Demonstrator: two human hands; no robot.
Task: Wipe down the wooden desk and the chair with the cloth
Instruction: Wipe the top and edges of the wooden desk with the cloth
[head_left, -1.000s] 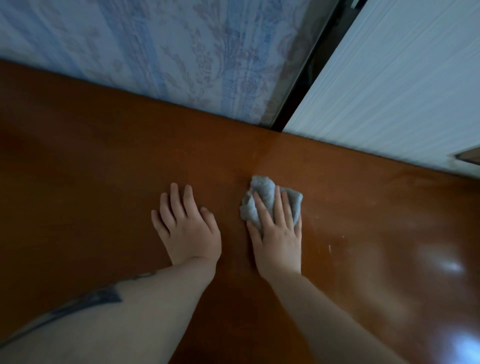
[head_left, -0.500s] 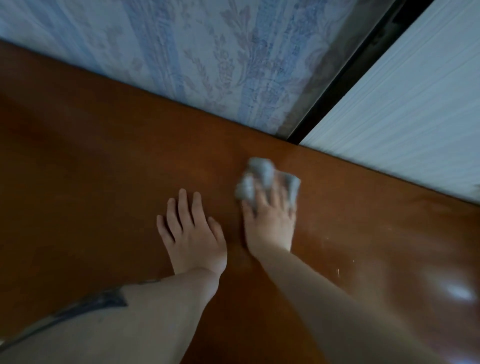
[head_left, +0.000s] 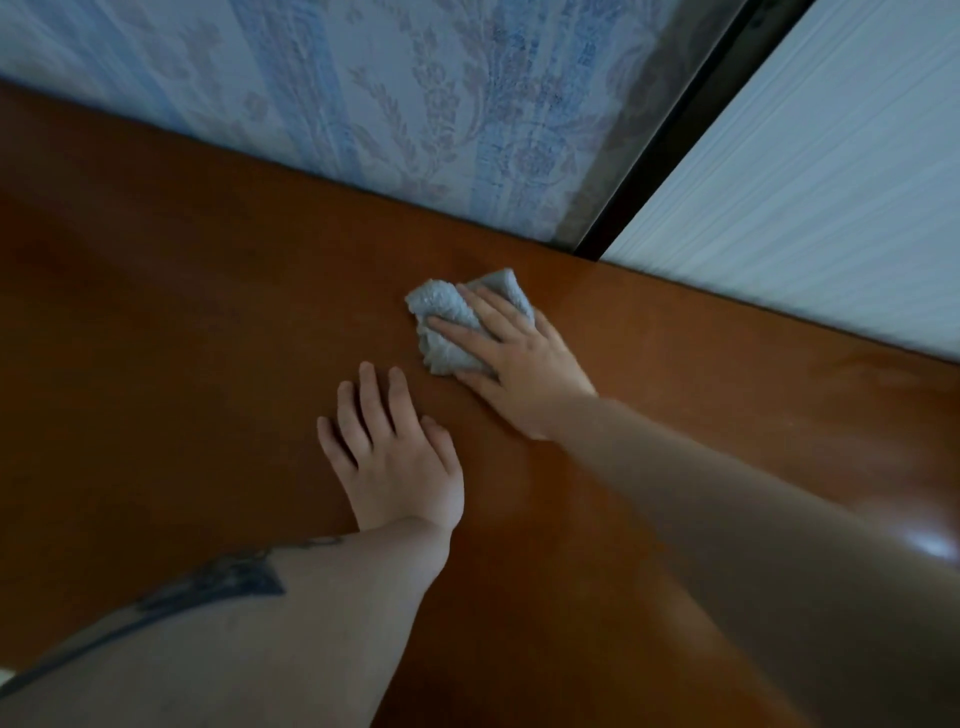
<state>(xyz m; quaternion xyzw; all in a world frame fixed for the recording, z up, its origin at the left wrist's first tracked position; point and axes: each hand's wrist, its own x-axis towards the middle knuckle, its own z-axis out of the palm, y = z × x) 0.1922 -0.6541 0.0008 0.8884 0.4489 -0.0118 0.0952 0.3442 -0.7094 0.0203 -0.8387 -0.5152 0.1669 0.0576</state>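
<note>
right hand (head_left: 519, 358) pressing cloth (head_left: 447, 322), desk (head_left: 182, 338)

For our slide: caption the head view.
Right hand presses crumpled grey cloth onto glossy brown wooden desk; left hand rests flat.

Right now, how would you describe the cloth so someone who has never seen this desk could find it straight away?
Start at the glossy reddish-brown wooden desk and follow its far edge to where the blue patterned wallpaper ends at a dark vertical strip. Just in front lies the small crumpled grey terry cloth, pressed flat under the right hand. It is the only soft, pale thing on the desk; the left hand rests on bare wood.
</note>
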